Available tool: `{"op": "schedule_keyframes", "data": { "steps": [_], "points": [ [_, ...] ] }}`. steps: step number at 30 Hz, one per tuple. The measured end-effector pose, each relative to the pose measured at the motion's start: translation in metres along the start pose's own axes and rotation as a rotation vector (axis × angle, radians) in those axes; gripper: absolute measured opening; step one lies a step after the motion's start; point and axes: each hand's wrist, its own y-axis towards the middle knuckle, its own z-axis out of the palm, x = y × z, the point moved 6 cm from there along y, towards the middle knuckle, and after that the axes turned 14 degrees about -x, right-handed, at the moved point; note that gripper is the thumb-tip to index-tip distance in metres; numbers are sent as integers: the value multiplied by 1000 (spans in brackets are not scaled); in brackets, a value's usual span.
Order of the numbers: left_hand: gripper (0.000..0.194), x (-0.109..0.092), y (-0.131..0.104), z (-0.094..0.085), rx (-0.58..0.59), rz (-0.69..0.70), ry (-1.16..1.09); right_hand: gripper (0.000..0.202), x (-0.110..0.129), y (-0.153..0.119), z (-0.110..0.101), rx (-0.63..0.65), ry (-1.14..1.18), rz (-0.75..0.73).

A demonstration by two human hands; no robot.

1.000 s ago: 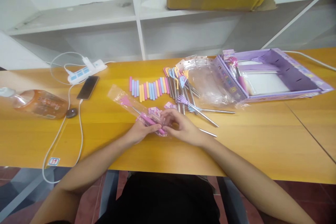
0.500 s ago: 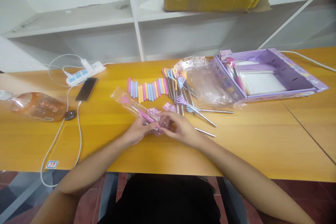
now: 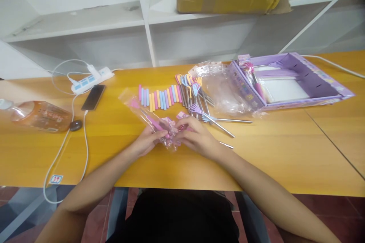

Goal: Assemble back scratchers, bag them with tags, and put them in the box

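Holding backscratcher (image 3: 154,122), wooden table (image 3: 285,159), white shelves (image 3: 85,21)

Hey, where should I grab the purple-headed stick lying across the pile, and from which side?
Probably the metal rod near its outer end, coming from the near right: that end juts out apart from its neighbours, while the purple head lies crowded among other sticks.

Under the left hand (image 3: 146,140) and right hand (image 3: 199,136), a yellow-brown wood-grain tabletop (image 3: 285,159), with a dark straight seam (image 3: 333,142) to their right. Beyond them, white panelled open shelving (image 3: 114,17). Nearer the viewer, below table height, a dark-red tiled floor (image 3: 342,212). Light diffuse
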Motion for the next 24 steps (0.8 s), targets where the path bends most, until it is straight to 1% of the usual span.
{"op": "schedule_keyframes", "data": {
  "steps": [3, 6, 9, 12, 14, 16, 18, 24],
  "points": [
    [44, -5, 2, -6, -58, 30, 8, 15, 6, -3, 2, 37, -5, -47],
    [41, -10, 5, -12, -86, 71, 34, 14, 11, -3, 4, 55, 29, -40],
    [44, -9, 6, -13, -77, 103, 104, 12, 16, -2, 6, 27, 38, -16],
    [49, -6, 4, -11, -73, 174, 161, 11, 16, -1, 9, -28, 12, 7],
    [49, 0, 3, -8, -58, 158, 154, 11, 12, -2, 11, -42, -9, 28],
    [48, 7, 2, -4, -28, 89, 113, 10, 9, -4, 13, -44, -23, 49],
    [51, 10, 2, -1, 9, 50, 82, 10, 6, -5, 14, -51, -32, 61],
    [71, 10, 0, 5, 123, 114, 129, 7, 2, -5, 13, -77, -32, 123]
  ]
}}
